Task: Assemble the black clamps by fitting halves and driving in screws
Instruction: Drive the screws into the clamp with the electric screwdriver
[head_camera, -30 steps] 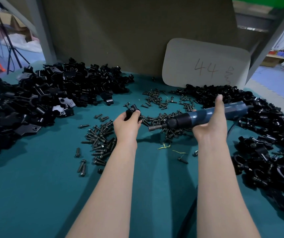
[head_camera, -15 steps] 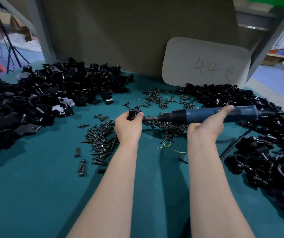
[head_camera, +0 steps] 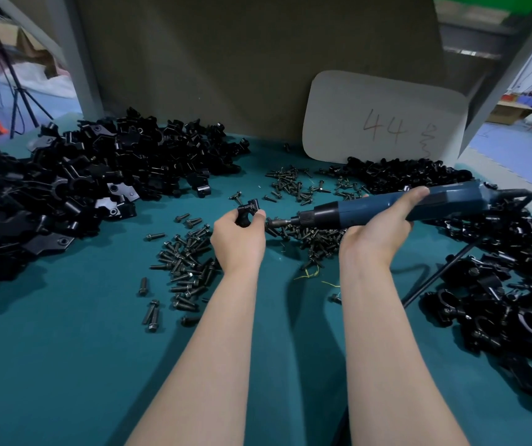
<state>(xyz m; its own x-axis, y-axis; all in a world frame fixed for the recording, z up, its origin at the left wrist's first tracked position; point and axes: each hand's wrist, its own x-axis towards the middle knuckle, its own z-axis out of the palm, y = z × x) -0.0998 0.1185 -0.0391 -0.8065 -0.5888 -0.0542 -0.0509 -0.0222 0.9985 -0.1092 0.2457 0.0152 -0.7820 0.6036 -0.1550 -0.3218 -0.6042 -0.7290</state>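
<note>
Right, at ten o'clock on the teal bench (head_camera: 65, 365) sits the heap of loose clamp halves (head_camera: 81, 188), with screws (head_camera: 187, 265) scattered at seven o'clock from the left hand (head_camera: 239, 239). That hand pinches a small black clamp (head_camera: 248, 211) between thumb and curled fingers, lifted off the bench near the middle. At three o'clock from it, the bit of the blue electric screwdriver (head_camera: 387, 204) points at the clamp, just beside the thumb; whether it meets a screw head, I can't tell. The right hand (head_camera: 377, 226) wraps the barrel, one finger stretched along the top. This looks like the screw-driving step. Next, the bit must seat squarely with the clamp held steady. Assembled-looking clamps (head_camera: 515, 300) pile at four o'clock.
</note>
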